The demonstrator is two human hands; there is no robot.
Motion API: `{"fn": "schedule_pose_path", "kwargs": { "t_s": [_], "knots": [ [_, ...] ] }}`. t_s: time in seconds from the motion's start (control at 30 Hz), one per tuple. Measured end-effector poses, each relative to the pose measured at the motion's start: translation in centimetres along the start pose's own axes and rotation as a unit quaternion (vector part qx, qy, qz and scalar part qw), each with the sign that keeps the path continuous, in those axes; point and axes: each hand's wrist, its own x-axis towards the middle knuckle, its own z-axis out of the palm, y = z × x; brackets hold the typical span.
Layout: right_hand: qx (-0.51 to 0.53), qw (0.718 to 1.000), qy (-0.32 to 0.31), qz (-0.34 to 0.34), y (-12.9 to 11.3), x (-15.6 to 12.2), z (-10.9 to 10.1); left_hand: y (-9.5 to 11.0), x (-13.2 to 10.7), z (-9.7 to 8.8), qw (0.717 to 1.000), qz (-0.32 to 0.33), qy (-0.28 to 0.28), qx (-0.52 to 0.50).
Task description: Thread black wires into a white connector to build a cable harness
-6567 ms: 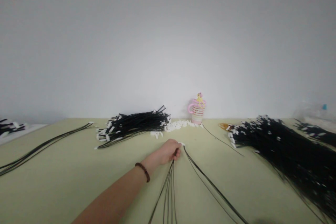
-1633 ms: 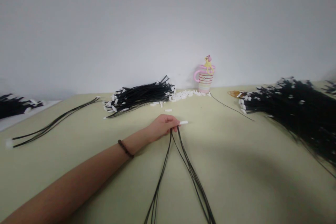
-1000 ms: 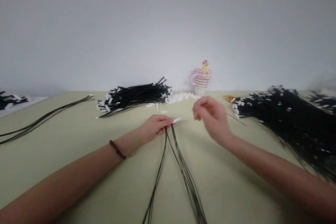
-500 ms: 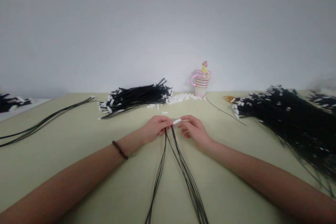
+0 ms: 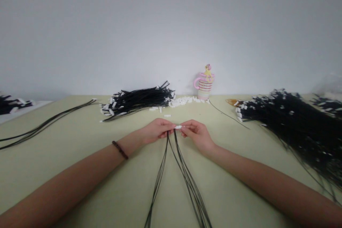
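My left hand (image 5: 155, 135) pinches the ends of several thin black wires (image 5: 184, 174) that trail toward me across the pale green table (image 5: 80, 164). My right hand (image 5: 196, 134) meets it fingertip to fingertip, pinching a small white connector (image 5: 178, 127) held between both hands. A brown bead bracelet (image 5: 120, 149) sits on my left wrist.
A bundle of black wires with white ends (image 5: 136, 100) lies at the back, with loose white connectors (image 5: 184, 100) beside it. A pink striped mug (image 5: 204, 87) stands by the wall. A large black wire heap (image 5: 294, 128) fills the right; loose wires (image 5: 45, 124) lie left.
My right hand came into view from the right and closed on the white connector at my left fingertips. My left hand kept its hold on the wire ends.
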Motion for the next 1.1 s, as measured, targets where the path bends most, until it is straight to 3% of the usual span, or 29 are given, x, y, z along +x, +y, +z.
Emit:
{"fn": "schedule_pose_path", "kwargs": {
  "t_s": [0.7,1.1],
  "knots": [
    [0.026,1.000,0.002,-0.008,0.05,0.11,0.08,-0.44,0.34,-0.32,0.999,-0.022,-0.009,-0.021],
    [0.042,0.998,-0.042,0.003,0.37,0.22,-0.41,0.00,0.01,0.10,1.000,-0.012,-0.002,-0.008]
  ]
}}
